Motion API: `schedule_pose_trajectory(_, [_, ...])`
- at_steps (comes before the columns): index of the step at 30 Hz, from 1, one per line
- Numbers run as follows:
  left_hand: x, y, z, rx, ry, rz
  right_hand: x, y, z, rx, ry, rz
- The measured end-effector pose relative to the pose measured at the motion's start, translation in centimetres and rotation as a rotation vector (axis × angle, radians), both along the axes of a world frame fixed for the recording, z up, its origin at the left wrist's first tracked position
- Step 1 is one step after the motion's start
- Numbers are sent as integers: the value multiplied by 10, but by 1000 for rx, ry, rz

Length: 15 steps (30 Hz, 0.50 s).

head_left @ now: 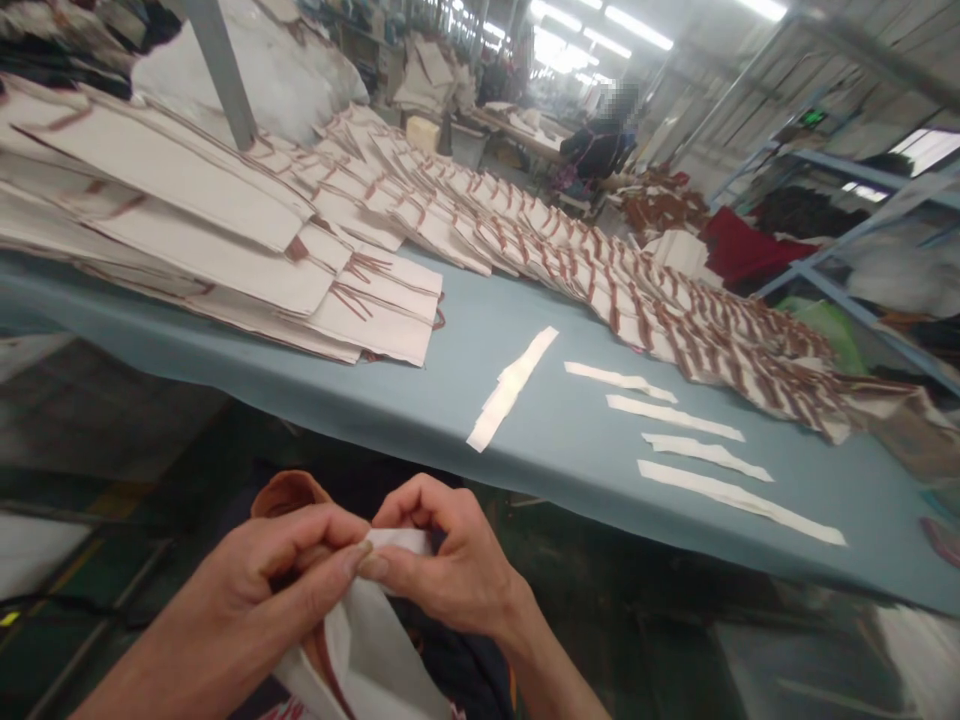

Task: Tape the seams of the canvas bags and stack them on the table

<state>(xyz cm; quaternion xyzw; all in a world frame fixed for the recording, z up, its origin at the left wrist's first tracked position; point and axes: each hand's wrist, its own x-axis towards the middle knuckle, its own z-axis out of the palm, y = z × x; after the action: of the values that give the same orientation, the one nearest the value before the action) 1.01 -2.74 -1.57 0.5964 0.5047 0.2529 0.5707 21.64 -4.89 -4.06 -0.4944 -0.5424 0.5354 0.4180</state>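
Observation:
Below the table's near edge, my left hand point(289, 575) and my right hand point(442, 560) meet, both pinched shut on a white cloth piece point(375, 640) with a brown fabric part point(289, 492) behind it. The cloth hangs down between my forearms. Thumbs and forefingers of both hands press on its top edge. On the table beyond lie several white fabric strips point(514, 385), loose and flat.
A blue-grey table point(465, 330) carries a stack of cream cloth bags with brown handles point(225, 240) at left and a long overlapping row of them point(600, 260) running back right. A person in dark clothes point(600, 150) sits far off. Blue metal shelving point(862, 230) stands at right.

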Motion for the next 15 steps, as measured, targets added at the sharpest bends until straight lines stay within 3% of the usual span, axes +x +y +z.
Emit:
schedule_pose_trajectory(6, [-6,9,-17,-71,20,-29,4,2,11,-129,52,-36])
schedule_pose_trajectory(11, [-15,16,-33,85,42,-88,5,2,15,-142,-21,-63])
schedule_pose_trajectory(15, [-13,11,-28,194,162,58,0,-6,18,-186,49,-96])
